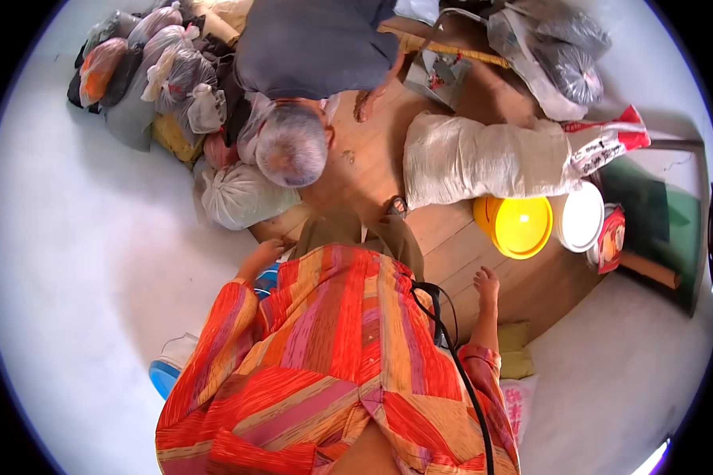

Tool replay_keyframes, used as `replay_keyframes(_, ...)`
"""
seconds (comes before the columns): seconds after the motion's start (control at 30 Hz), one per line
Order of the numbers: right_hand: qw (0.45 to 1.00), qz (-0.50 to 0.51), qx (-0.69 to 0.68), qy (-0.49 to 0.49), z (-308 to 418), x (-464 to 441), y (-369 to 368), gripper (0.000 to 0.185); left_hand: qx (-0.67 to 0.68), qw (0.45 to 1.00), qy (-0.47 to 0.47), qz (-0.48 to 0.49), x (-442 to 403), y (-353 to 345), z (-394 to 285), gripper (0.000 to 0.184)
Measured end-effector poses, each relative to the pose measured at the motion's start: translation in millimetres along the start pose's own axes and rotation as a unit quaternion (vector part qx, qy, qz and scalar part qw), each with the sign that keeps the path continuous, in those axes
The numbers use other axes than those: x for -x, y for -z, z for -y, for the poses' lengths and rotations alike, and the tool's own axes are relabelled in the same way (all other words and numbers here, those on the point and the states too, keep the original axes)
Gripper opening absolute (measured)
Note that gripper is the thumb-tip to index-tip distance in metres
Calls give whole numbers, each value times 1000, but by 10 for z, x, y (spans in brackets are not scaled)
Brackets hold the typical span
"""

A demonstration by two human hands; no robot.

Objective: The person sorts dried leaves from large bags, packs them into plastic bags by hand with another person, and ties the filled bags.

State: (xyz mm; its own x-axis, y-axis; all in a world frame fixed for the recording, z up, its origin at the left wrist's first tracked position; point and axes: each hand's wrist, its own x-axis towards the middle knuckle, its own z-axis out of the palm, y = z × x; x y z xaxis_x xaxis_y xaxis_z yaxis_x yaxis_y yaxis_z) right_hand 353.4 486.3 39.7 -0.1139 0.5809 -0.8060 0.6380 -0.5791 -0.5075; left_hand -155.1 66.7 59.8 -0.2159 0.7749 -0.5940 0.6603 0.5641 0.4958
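My left hand (268,252) hangs beside my trousers at the left, its fingers loosely stretched and nothing visible in them. Just below it, a blue object (268,279) shows partly behind my striped shirt; its kind is unclear. On the other side, my right hand (487,279) is held away from my body over the wooden floor, empty, with the fingers apart. The yellow bucket (523,227) stands ahead of that hand, not touching it. A white bucket (580,218) stands close by the yellow one.
Ahead, a person in a dark shirt (313,47) bends over. Stuffed plastic bags (174,75) are piled at left, with a white bag (242,194) in front. A large woven sack (487,158) lies at right, near a framed panel (661,222). A black cable (467,372) runs down my shirt.
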Motion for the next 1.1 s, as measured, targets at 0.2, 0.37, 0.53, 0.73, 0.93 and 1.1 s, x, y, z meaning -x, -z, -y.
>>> replay_keyframes(0.2,967,-46,-233,-91,-864,299,284,37,150,967,194,-63,-408,468,-747,31)
replay_keyframes(0.37,976,-37,-153,-147,-894,193,181,38,-4,996,87,-35,-546,438,-463,33)
replay_keyframes(0.53,977,-12,-207,-52,-439,-450,-330,41,-172,983,67,-1,-1053,582,205,35)
replay_keyframes(0.73,993,95,-59,45,647,-149,-311,35,124,968,175,-127,-806,354,-213,30)
replay_keyframes(0.93,996,56,57,30,914,-182,-137,29,-50,995,59,-69,-322,-328,-292,29)
replay_keyframes(1.1,988,109,102,37,1246,-16,-407,28,178,956,215,-93,-5,-682,-263,36)
